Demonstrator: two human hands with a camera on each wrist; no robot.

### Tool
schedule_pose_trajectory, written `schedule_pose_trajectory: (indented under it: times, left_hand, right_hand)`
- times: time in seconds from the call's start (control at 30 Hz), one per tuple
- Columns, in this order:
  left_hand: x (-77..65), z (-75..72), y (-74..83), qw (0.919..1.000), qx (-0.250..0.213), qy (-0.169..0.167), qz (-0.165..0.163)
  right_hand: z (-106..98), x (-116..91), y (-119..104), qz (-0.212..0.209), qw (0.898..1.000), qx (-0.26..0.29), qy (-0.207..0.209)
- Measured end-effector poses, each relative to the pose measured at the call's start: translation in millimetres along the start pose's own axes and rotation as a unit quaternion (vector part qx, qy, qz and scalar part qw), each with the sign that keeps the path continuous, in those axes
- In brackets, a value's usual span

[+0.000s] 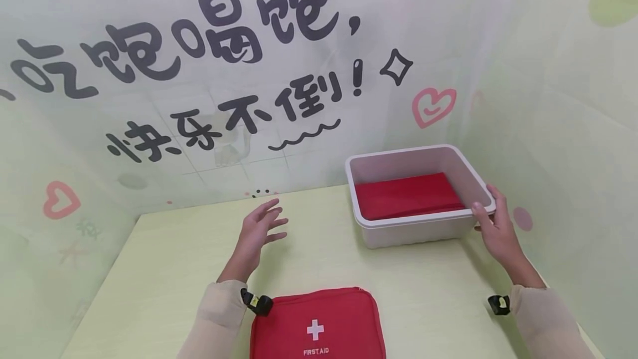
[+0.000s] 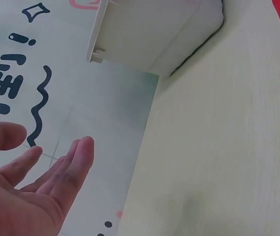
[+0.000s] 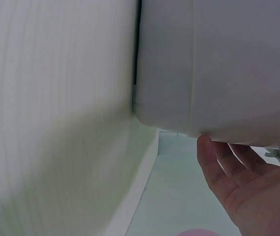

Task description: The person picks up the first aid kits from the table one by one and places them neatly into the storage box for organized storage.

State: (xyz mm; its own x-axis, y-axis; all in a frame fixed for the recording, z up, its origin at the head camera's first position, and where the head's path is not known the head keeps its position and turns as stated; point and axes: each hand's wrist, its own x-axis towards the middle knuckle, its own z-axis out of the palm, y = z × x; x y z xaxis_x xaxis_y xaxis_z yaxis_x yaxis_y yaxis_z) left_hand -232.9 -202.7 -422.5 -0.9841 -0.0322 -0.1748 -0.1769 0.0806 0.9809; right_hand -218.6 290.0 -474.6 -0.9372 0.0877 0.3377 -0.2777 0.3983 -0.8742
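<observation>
Pale surface point(image 1: 309, 259) takes up the lower scene, with the wall behind it. Light plastic bin point(image 1: 418, 232) is at the far right of the surface, seemingly resting on it, mouth up, long axis running roughly left to right. Red first aid bag point(image 1: 344, 320) lies flat nearer the person, left of and in front of the bin, long side also crosswise, bottom edge cut off by the head view. Flat red item point(image 1: 404, 195) sits inside the bin on the bottom; can't tell what it is. Right hand point(image 1: 498, 234) is the near one: its grip is clamped on the bin's right front corner, thumb over the rim, other fingers outside below it. So nearly the whole bin extends leftward from that grip. Left hand point(image 1: 260, 231) hangs above the surface, its grip apart, fingers spread, holding nothing; the bin is off to its right across a clear gap, the bag below toward the person.
</observation>
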Motion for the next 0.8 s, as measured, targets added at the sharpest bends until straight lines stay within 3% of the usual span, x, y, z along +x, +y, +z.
schedule_pose_trajectory:
  times: [0.4, 0.63, 0.8]
  left_hand:
    - [-11.2, -18.3, -25.6, 0.9941, 0.092, -0.045, -0.035]
    - [-22.8, -26.7, -38.2, 0.9808, 0.169, -0.09, -0.038]
    - [-27.3, -38.3, -46.6, 0.9645, 0.222, -0.136, -0.044]
  right_hand:
    - [0, 0, -5, 0.0, 1.0, -0.003, -0.001]
    - [0, -1, -4, 0.008, 1.0, -0.002, -0.005]
    - [0, -1, -4, 0.011, 1.0, -0.001, -0.006]
